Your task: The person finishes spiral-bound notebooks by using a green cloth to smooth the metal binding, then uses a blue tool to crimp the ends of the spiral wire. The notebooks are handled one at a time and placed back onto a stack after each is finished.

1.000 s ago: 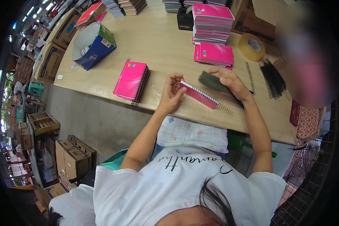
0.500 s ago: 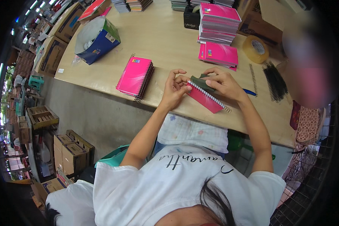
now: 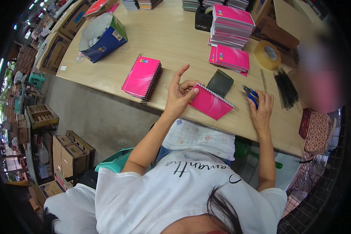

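Note:
My left hand [image 3: 178, 98] pinches a pink spiral notebook [image 3: 210, 102] by one end of its bound edge, thumb on top and forefinger raised. The notebook tilts over the table's near edge, and loose wire coil sticks out past its right end. Just behind it lies a flat dark green piece [image 3: 220, 82], its material unclear. To the right, my right hand [image 3: 262, 109] has its fingers curled over the blue handles of small pliers [image 3: 251, 95], whose jaws point away from me. Left of my hands sits a stack of spiral-bound pink notebooks [image 3: 142, 77].
Farther back stand tall piles of pink notebooks [image 3: 232, 29], a tape roll [image 3: 267, 54] and a black tape dispenser [image 3: 203, 18]. Black wire coils [image 3: 286, 89] lie at the right. A blue bag [image 3: 103, 39] occupies the far left. Cardboard boxes [image 3: 275, 27] border the back right.
My right hand has let go of the dark green piece, now lying on the table, and moved right onto the pliers. My left hand still holds the notebook.

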The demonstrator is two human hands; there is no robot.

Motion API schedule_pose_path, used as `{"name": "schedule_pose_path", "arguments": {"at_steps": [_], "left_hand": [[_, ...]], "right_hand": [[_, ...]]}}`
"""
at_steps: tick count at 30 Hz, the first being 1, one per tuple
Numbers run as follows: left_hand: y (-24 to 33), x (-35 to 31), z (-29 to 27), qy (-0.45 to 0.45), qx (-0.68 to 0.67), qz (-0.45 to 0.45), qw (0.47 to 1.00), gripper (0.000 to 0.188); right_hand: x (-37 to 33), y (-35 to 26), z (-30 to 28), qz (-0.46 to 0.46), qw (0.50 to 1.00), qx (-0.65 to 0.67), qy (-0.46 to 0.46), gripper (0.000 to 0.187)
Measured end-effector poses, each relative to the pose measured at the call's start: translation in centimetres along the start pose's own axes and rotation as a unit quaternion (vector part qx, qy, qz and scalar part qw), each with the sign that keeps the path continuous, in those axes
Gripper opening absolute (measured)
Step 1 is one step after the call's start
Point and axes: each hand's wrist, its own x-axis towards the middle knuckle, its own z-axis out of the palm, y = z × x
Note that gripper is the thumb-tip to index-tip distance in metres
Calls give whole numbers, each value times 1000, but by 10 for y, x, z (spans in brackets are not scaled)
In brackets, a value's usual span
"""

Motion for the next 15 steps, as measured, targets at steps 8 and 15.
{"name": "schedule_pose_path", "arguments": {"at_steps": [8,15], "left_hand": [[18,-3,20,-13,26,-28,999,81],[21,-5,21,0,59,-54,997,82]], "right_hand": [[88,-98,-63,-298,952,-53,31,36],[102,-111,-59,-429,893,-113,71,36]]}}
